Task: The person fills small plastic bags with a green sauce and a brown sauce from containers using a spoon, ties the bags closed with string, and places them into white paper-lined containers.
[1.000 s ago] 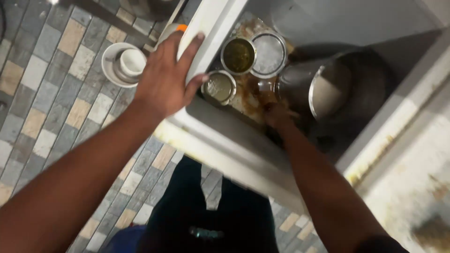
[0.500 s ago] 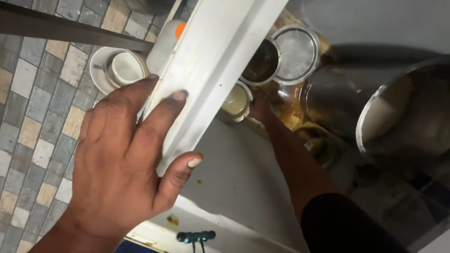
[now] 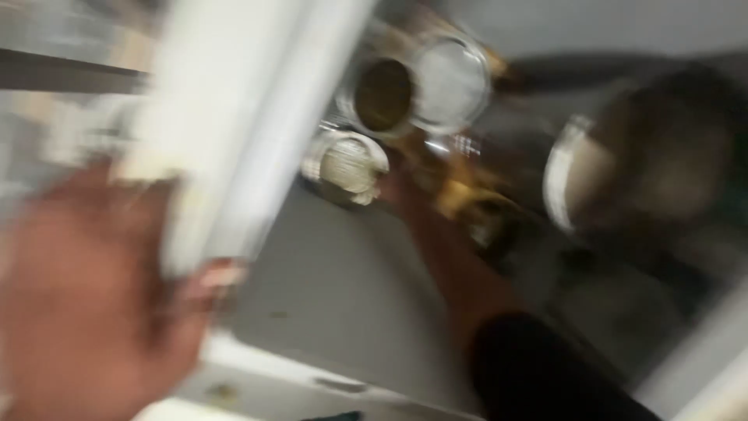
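The view is heavily smeared, so only the big shapes read. Biggest is the white sink (image 3: 257, 117), its rim running up the left, basin wall grey below. Next the large steel pot (image 3: 615, 179) tipped on its side at the right of the basin. Then three round steel cups: one dark inside (image 3: 382, 93), one pale (image 3: 450, 82), one lower (image 3: 347, 162). Left hand (image 3: 93, 312) is clamped on the sink rim, fingers wrapped over the edge. Right hand (image 3: 405, 187) is down among the cups, just beside the lower one; whether its fingers grip anything, I cannot tell. Looks like washing-up, mid-reach; next wants a firm hold on one cup
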